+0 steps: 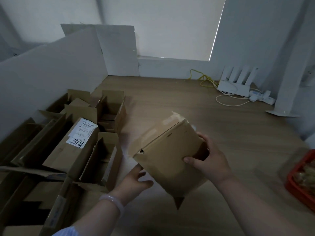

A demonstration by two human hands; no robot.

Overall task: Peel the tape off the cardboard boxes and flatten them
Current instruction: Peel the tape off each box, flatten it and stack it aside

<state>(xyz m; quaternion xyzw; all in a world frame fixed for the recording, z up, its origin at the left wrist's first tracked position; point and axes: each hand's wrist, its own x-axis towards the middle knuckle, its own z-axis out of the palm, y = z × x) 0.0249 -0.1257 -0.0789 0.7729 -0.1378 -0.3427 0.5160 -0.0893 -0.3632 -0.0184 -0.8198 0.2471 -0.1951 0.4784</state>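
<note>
- Brown open cardboard boxes (71, 150) crowd the left of your wood-grain desk (170, 99); one bears a white shipping label (82, 133) with black handwriting.
- Your left hand (136, 179), with a pale bangle (112, 201) on its wrist, has its fingers loosely spread, the fingertips at the lower left edge of the next item.
- That brown taped cardboard box (168, 154) is tilted above the desk's middle, with clear tape (173, 119) over its far corner.
- Your right hand (209, 159) grips its right side, thumb on the top face.
- Far right are a white router with upright antennas (233, 86) and a red plastic basket (301, 184).
</note>
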